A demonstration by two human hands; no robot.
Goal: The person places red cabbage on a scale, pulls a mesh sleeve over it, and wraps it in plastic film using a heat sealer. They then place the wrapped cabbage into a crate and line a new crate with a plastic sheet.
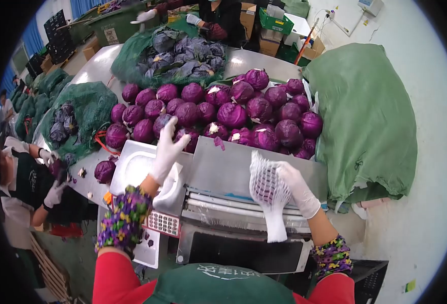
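Observation:
My left hand point(169, 152), in a white glove, reaches over the scale's metal tray point(127, 164) with its fingers spread. Its fingertips overlap the front row of the red cabbage pile point(232, 115) in this view, and nothing is held in it. My right hand point(298, 188), gloved too, grips a white foam net sleeve point(268, 185) by its right side. The sleeve's tail hangs down over the rollers of the wrapping machine point(254, 159), and some purple shows through the mesh.
A keypad point(162, 223) fronts the scale. One loose cabbage point(105, 172) lies left of the tray. Green net bags point(127, 58) with darker cabbages stand behind and left; a big green sack point(365, 116) is at right. Co-workers work at left point(21, 182) and across the table point(218, 25).

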